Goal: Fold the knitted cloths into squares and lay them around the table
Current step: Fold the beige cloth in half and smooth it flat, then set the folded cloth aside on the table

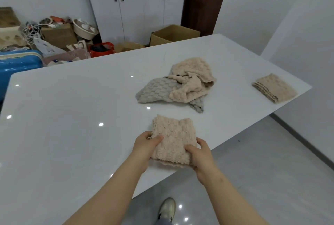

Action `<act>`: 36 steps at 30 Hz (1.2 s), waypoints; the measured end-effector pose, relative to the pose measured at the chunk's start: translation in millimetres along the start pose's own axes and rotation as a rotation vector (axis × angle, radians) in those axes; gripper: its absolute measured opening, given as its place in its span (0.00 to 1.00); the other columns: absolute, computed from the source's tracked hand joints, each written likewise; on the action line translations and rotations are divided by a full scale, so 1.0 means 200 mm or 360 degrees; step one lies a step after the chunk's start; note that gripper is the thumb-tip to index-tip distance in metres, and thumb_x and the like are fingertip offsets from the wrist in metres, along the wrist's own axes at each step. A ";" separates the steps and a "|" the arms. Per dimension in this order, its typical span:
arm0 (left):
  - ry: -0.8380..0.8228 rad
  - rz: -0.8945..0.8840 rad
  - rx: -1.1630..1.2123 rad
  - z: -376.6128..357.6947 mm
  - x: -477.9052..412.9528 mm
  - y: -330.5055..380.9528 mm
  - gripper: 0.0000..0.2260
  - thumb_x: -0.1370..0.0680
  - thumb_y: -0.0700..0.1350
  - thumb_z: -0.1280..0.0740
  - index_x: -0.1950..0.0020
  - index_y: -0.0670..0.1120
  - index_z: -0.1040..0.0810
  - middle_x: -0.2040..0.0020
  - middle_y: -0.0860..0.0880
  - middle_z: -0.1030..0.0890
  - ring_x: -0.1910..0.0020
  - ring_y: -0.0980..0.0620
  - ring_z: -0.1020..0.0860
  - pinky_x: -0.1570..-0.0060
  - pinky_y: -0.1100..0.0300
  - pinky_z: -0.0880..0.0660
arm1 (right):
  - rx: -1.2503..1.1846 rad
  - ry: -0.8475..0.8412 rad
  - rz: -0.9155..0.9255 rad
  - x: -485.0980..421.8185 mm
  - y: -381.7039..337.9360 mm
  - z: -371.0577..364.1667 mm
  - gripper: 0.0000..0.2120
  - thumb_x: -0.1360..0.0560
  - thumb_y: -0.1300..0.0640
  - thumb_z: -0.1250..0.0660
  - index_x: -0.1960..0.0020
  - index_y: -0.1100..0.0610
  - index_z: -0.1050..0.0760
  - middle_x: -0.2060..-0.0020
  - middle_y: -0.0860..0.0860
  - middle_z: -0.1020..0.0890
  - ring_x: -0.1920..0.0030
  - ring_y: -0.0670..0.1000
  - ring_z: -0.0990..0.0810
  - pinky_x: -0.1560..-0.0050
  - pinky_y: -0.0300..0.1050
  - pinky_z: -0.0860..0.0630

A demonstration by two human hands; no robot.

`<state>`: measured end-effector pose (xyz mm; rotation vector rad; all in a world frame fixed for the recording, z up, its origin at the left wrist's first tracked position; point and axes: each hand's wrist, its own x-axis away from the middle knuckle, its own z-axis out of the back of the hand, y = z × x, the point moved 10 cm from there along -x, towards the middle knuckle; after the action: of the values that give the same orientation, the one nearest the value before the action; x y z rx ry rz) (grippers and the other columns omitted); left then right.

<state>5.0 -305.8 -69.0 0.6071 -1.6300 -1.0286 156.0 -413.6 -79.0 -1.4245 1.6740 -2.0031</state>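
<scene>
Pale shoe (167,208) on the grey floor, just off the worktop (72,134) edge. Above it, both hands hold one folded beige cloth (174,139). The left hand (144,145) grips its left side and the right hand (200,156) its right, thumbs on top and fingers tucked under. That two-sided grip probably keeps the layers from slipping apart while the square is set near the front edge. It may already rest on the surface, though the view is too flat to be sure.

Further in, a loose beige cloth (191,78) lies crumpled over a grey cloth (157,89), both unfolded. Well apart from these, a finished folded square (274,88) sits at the right edge. Nothing on the surface blocks a reach to the heap. Beyond are a cardboard box (173,34), a white cupboard (133,7) and a blue suitcase (16,65) among floor clutter.
</scene>
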 end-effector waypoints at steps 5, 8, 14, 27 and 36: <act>-0.0122 -0.0018 -0.0082 -0.41 -0.20 0.08 0.03 0.24 0.42 0.33 0.52 0.47 0.24 0.53 0.47 0.20 0.55 0.49 0.21 0.54 0.55 0.23 | 0.0010 0.0136 -0.0002 -0.22 -0.19 0.30 0.18 0.26 0.63 0.36 0.38 0.53 0.34 0.52 0.51 0.22 0.53 0.55 0.20 0.50 0.54 0.21; -0.0208 -0.0021 -0.0119 -0.67 -0.31 0.15 0.03 0.24 0.42 0.32 0.51 0.47 0.24 0.53 0.48 0.20 0.55 0.50 0.21 0.57 0.56 0.23 | 0.0027 0.0205 0.0034 -0.36 -0.34 0.48 0.19 0.26 0.64 0.36 0.38 0.54 0.34 0.51 0.52 0.22 0.52 0.55 0.20 0.51 0.54 0.21; -0.0211 -0.0021 -0.0216 -0.93 -0.49 0.21 0.04 0.25 0.42 0.31 0.53 0.49 0.24 0.52 0.48 0.20 0.53 0.50 0.21 0.56 0.59 0.24 | 0.0077 0.0243 -0.0012 -0.57 -0.46 0.66 0.19 0.27 0.63 0.35 0.38 0.54 0.34 0.52 0.52 0.22 0.52 0.55 0.21 0.50 0.54 0.21; 0.0124 0.0035 -0.0337 -0.92 -0.51 0.13 0.06 0.24 0.38 0.34 0.48 0.46 0.25 0.55 0.50 0.22 0.58 0.53 0.22 0.65 0.64 0.28 | 0.0454 -0.0253 -0.0198 -0.78 -0.53 0.68 0.13 0.26 0.60 0.36 0.42 0.61 0.29 0.58 0.53 0.23 0.64 0.48 0.24 0.74 0.34 0.30; 0.0367 -0.0027 -0.0510 -0.89 -0.40 0.10 0.10 0.27 0.44 0.30 0.49 0.52 0.26 0.52 0.49 0.22 0.52 0.48 0.22 0.50 0.54 0.25 | 0.0557 -0.0249 -0.0080 -0.82 -0.56 0.74 0.11 0.27 0.61 0.36 0.45 0.60 0.29 0.52 0.55 0.22 0.59 0.50 0.24 0.65 0.42 0.30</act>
<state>199.5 -288.6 -80.6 0.5025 -1.2294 -1.1577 398.9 -366.2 -88.4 -1.4597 1.1661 -2.0246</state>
